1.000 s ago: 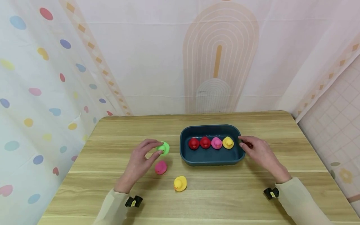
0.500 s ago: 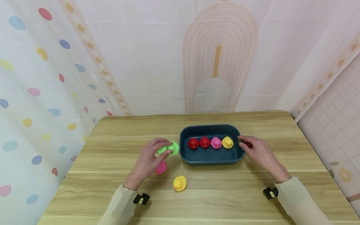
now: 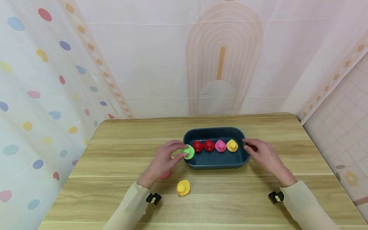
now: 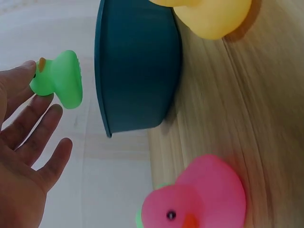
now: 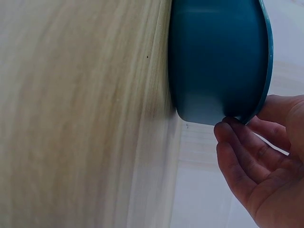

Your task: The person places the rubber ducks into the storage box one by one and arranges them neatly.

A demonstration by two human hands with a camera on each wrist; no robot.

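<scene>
My left hand (image 3: pixel 164 161) pinches a light green rubber duck (image 3: pixel 188 152) between thumb and fingertips, above the left rim of a dark blue plastic bin (image 3: pixel 218 166). In the left wrist view the green duck (image 4: pixel 66 78) hangs clear of the bin (image 4: pixel 135 66). Inside the bin sit two red ducks (image 3: pixel 209 145), a pink duck (image 3: pixel 220 146) and a yellow duck (image 3: pixel 232 145) in a row. At the bin's right end my right hand (image 3: pixel 264 156) grips the rim, its thumb and fingers on either side of the wall in the right wrist view.
A yellow duck (image 3: pixel 183 187) lies on the wooden table (image 3: pixel 230 204) before the bin. A deep pink duck (image 4: pixel 204 194) is mostly covered by my left hand in the head view. A bit of green shows behind it in the left wrist view. A patterned curtain (image 3: pixel 149 64) hangs behind.
My left hand has carried the green duck rightward from the table to the bin's left rim. Another green duck, seen half a second ago, is now hidden behind that hand. The right hand stays put.
</scene>
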